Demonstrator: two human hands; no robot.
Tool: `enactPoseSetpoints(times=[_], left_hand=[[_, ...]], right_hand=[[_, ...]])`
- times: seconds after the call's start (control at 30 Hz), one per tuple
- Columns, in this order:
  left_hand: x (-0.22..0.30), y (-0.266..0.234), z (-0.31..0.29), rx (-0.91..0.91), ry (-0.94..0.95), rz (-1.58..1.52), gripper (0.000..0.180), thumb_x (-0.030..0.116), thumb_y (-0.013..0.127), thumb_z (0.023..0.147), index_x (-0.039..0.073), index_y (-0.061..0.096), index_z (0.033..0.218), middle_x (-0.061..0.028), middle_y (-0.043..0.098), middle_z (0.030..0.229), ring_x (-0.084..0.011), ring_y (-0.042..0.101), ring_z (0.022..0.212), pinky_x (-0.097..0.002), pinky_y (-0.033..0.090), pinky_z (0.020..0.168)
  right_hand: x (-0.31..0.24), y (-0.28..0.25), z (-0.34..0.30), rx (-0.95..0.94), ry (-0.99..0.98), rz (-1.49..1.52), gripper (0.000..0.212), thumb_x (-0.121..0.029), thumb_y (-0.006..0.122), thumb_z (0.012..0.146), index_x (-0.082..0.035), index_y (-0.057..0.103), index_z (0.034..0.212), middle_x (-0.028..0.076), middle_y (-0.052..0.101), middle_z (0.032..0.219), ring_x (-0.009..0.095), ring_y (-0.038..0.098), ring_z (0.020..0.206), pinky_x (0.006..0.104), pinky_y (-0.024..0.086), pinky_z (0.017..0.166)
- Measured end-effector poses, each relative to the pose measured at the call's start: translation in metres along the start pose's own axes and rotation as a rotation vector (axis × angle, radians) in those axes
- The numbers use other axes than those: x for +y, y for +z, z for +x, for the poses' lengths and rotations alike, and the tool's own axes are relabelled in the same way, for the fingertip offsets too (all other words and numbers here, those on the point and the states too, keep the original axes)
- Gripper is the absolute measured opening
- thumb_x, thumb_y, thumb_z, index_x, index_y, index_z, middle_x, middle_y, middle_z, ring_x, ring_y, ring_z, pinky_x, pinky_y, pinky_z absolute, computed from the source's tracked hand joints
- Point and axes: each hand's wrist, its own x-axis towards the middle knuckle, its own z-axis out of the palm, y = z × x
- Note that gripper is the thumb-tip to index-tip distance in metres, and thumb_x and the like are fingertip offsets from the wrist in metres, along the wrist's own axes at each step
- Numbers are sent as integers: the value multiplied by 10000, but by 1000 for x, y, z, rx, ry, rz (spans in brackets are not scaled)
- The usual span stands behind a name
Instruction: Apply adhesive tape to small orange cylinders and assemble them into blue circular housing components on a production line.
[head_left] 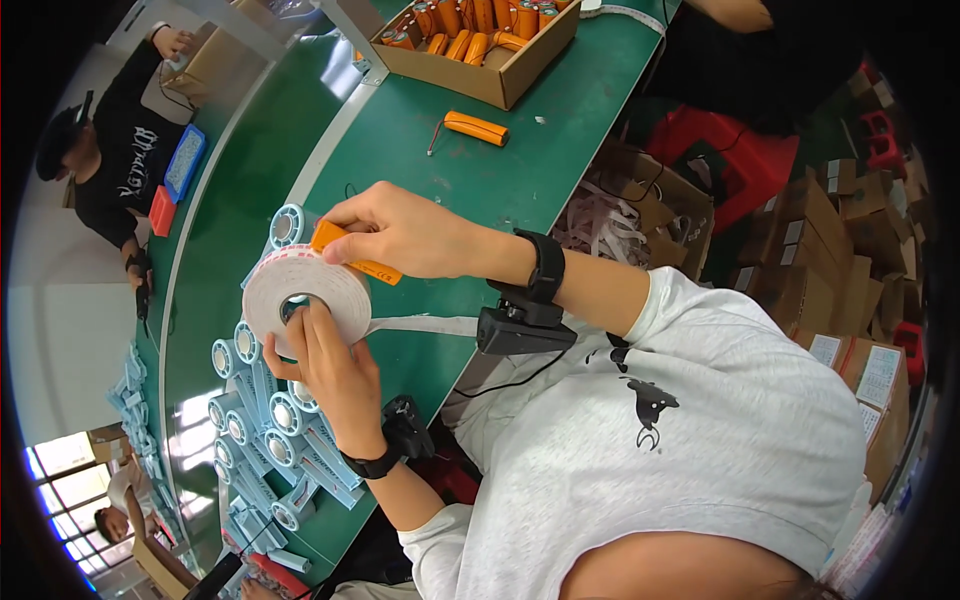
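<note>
Upright in front of me is a large white roll of tape. My left hand grips it, fingers hooked into the core hole. A loose pale strip trails from the roll toward my body. Pinched in my right hand is an orange battery pack, pressed against the roll's upper edge; the fingers partly cover it. Another orange battery pack with a thin lead lies farther off on the green table. Several light blue handheld fans lie beside and beneath my left hand.
A cardboard box of orange battery packs stands at the far end. Beside the table are a red stool, a carton of crumpled strips and stacked cartons. Across a green conveyor, a person in black works.
</note>
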Motion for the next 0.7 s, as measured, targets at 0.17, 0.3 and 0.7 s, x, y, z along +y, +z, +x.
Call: enactPoseSetpoints(times=[0.17, 0.3, 0.7], left_hand=[[0, -4, 3, -12, 12, 25, 511, -33, 603, 590, -31, 464, 1081, -141, 551, 984, -249, 495, 1058, -506, 165, 1006], [2, 17, -2, 205, -23, 87, 486, -20, 601, 618, -46, 458, 1082, -140, 551, 975, -261, 489, 1057, -510, 156, 995], [55, 32, -7, 160, -359, -204, 471, 90, 656, 672, -60, 465, 1075, -159, 538, 954, -300, 465, 1006, -480, 206, 913]], right_hand=[[-4, 7, -9, 36, -10, 147, 287, -93, 616, 813, 57, 584, 1055, 85, 634, 874, 96, 553, 790, 235, 460, 700], [-9, 23, -16, 133, -222, 343, 286, -37, 622, 798, 74, 572, 1057, 97, 635, 910, 108, 573, 860, 249, 474, 777], [9, 22, 18, 506, -91, 492, 95, -23, 553, 815, 34, 602, 873, 60, 626, 771, 85, 566, 669, 230, 463, 596]])
